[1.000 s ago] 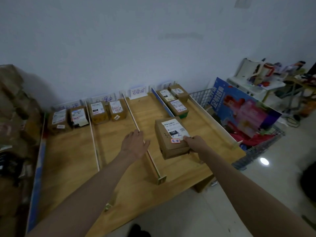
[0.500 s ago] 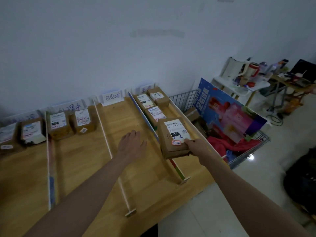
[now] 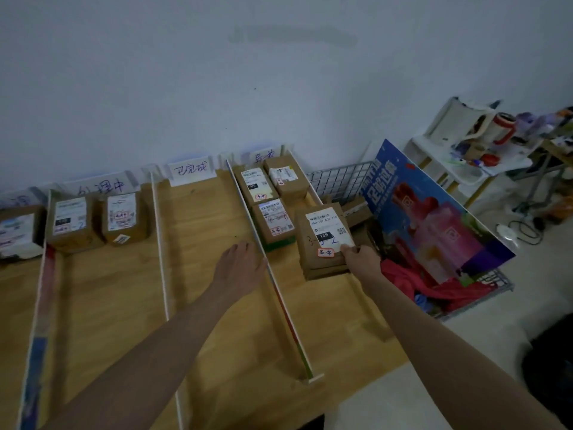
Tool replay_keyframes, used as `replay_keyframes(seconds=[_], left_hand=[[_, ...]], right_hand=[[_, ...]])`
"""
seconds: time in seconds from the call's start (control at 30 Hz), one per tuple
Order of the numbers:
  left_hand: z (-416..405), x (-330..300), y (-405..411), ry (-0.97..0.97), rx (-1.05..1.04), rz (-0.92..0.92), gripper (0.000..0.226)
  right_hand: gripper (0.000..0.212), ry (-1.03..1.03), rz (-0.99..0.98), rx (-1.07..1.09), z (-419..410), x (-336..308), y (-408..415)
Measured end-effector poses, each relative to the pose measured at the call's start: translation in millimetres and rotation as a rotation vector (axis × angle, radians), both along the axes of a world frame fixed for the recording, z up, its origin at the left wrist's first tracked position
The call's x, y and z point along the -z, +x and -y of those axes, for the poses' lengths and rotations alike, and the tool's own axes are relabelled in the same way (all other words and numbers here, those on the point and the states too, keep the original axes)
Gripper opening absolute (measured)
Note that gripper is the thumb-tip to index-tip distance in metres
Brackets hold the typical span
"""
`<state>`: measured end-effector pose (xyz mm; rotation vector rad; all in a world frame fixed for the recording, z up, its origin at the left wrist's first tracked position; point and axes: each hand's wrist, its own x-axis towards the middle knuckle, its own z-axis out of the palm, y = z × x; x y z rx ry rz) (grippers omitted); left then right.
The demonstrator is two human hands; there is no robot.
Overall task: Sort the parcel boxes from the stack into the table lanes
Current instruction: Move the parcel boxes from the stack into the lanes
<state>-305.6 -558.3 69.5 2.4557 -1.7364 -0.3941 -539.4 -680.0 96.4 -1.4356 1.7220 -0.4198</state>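
My right hand [image 3: 361,260] grips the near corner of a brown parcel box [image 3: 321,240] with a white label marked 15H and a small red sticker. The box is low over the rightmost lane of the wooden table [image 3: 217,321], just in front of three labelled boxes [image 3: 273,197] at that lane's far end. My left hand [image 3: 240,263] hovers flat and holds nothing, beside the divider rail [image 3: 279,293] that bounds this lane on its left.
Two boxes [image 3: 99,218] sit at the far end of a lane to the left, and another box [image 3: 17,231] lies at the far left. The lane with a white sign [image 3: 190,173] holds no boxes. A wire basket [image 3: 403,243] with a blue poster and red cloth stands right of the table.
My right hand has carried the box rightward, across the divider, and down into the rightmost lane behind the three boxes. My view has swung right, so the left stack has left the frame.
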Motion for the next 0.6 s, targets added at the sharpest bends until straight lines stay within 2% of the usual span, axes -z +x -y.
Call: replay_keyframes(seconds=[0.13, 0.27, 0.43, 0.6], left_hand=[[25, 8, -1, 0.0, -0.055, 0.007, 0.047], [50, 15, -7, 0.039, -0.15, 0.002, 0.049], [83, 24, -18, 0.083, -0.245, -0.023, 0.052], [108, 27, -29, 0.065, -0.31, -0.034, 0.044]], right_hand=[[0.038, 0.007, -0.036, -0.057, 46, 12, 7], [0.026, 0.008, -0.059, -0.144, 89, 29, 12], [0.025, 0.045, -0.017, -0.189, 138, 59, 20], [0.028, 0.086, -0.041, -0.255, 177, 81, 28]])
